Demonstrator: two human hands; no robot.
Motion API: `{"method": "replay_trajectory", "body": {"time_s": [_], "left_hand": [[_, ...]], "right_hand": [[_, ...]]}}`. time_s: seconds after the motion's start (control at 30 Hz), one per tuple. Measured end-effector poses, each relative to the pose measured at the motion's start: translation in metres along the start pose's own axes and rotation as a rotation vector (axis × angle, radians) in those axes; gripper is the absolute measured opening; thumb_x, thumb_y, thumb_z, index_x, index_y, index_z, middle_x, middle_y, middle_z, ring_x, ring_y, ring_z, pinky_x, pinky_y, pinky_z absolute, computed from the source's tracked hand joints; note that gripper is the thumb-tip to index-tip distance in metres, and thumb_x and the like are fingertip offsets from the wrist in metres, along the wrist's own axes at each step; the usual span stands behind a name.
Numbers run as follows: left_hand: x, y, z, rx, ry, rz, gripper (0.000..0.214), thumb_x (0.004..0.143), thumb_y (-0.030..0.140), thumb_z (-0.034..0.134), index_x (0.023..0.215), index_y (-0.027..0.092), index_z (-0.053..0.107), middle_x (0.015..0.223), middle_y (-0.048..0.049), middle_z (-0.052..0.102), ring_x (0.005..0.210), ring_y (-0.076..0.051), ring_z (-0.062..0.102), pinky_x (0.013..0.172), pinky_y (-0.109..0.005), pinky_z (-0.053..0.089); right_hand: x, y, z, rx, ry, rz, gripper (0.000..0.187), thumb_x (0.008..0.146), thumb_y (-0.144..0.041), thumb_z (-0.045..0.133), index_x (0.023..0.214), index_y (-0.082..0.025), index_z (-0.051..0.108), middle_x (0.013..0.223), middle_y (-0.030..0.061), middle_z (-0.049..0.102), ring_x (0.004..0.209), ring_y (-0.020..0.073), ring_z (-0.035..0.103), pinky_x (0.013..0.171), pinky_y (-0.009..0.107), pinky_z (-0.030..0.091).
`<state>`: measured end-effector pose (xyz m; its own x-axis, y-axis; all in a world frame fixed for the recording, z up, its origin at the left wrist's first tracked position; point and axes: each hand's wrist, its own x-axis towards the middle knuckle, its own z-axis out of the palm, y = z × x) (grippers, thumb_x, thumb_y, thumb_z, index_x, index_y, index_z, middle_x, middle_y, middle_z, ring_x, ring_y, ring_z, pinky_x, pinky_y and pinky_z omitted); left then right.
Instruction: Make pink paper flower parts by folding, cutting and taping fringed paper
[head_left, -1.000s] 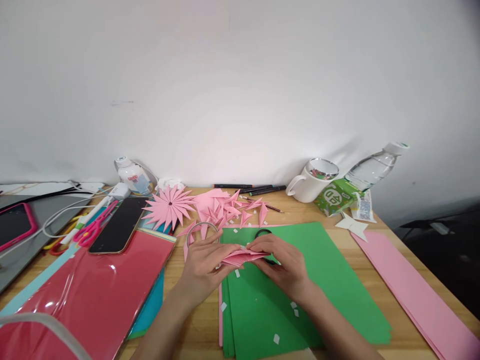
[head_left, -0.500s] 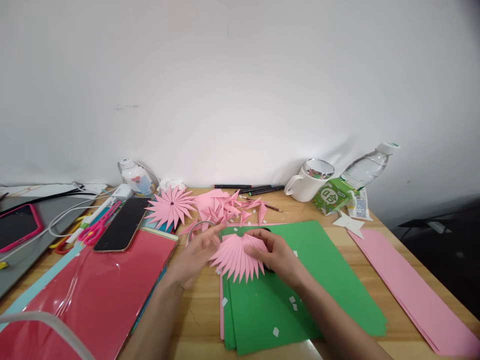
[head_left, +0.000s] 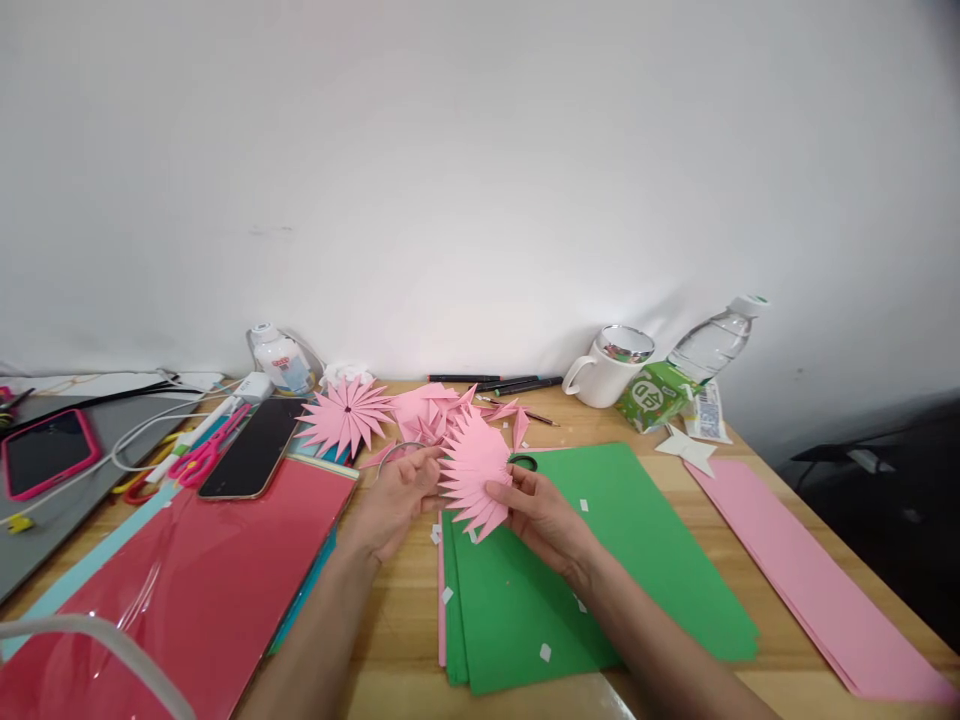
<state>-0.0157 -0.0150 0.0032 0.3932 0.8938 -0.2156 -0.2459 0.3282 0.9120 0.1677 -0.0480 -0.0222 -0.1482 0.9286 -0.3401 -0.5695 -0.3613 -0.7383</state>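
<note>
A pink folded-paper fan (head_left: 477,470) with pointed tips is held over the green paper, its points facing left and down. My right hand (head_left: 544,515) grips its right edge, thumb on top. At the left tips, my left hand (head_left: 401,495) has its fingers pinched together against the fan. Black-handled scissors (head_left: 525,462) show just behind my right hand, mostly hidden. A finished pink paper pinwheel flower (head_left: 347,410) lies at the back left. Several folded pink paper pieces (head_left: 427,405) are heaped beyond the fan. Green paper sheets (head_left: 600,560) lie beneath my right hand.
To the left are a red paper pack (head_left: 195,580), a black phone (head_left: 255,450) and pink scissors (head_left: 199,462). A white mug (head_left: 609,368), green box (head_left: 652,395) and tilted water bottle (head_left: 712,345) stand at back right. Pink strips (head_left: 810,580) lie along the right edge.
The fan has turned clockwise and been lifted, so its tips point more to the left. My left fingers have closed in at its left tips; the view has shifted slightly.
</note>
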Motion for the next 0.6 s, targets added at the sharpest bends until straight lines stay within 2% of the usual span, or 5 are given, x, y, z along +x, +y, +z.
{"method": "replay_trajectory", "body": {"time_s": [0.1, 0.3, 0.43, 0.6], "left_hand": [[0.001, -0.001, 0.002, 0.03, 0.031, -0.031, 0.061, 0.054, 0.048, 0.086, 0.102, 0.013, 0.069, 0.087, -0.0076, 0.072, 0.076, -0.016, 0.067, 0.068, -0.024, 0.053], [0.002, -0.005, 0.005, 0.113, -0.001, -0.018, 0.044, 0.056, 0.043, 0.086, 0.085, 0.014, 0.069, 0.074, -0.0019, 0.066, 0.069, -0.013, 0.063, 0.066, -0.025, 0.055], [0.001, -0.005, 0.01, 0.166, -0.036, -0.044, 0.039, 0.056, 0.039, 0.085, 0.083, 0.016, 0.069, 0.073, -0.0011, 0.064, 0.068, -0.016, 0.063, 0.06, -0.031, 0.058], [0.001, -0.004, 0.01, 0.191, -0.001, -0.041, 0.034, 0.056, 0.039, 0.085, 0.072, 0.015, 0.067, 0.063, 0.0011, 0.06, 0.06, -0.014, 0.06, 0.055, -0.03, 0.058]], "right_hand": [[0.001, 0.006, 0.002, 0.006, 0.016, -0.031, 0.045, 0.048, -0.024, 0.092, 0.087, -0.016, 0.07, 0.085, 0.0026, 0.075, 0.074, 0.0143, 0.068, 0.071, 0.026, 0.053], [0.001, 0.014, 0.009, 0.003, 0.091, -0.181, 0.054, 0.048, -0.029, 0.092, 0.096, -0.02, 0.068, 0.098, 0.0024, 0.075, 0.087, 0.0179, 0.069, 0.077, 0.029, 0.053], [0.002, 0.018, 0.01, -0.054, 0.105, -0.251, 0.053, 0.047, -0.034, 0.092, 0.093, -0.019, 0.068, 0.097, 0.0044, 0.075, 0.088, 0.0206, 0.068, 0.081, 0.032, 0.053], [0.001, 0.013, 0.007, -0.156, 0.092, -0.26, 0.053, 0.049, -0.04, 0.09, 0.092, -0.018, 0.069, 0.093, 0.0058, 0.075, 0.081, 0.021, 0.067, 0.071, 0.032, 0.053]]}}
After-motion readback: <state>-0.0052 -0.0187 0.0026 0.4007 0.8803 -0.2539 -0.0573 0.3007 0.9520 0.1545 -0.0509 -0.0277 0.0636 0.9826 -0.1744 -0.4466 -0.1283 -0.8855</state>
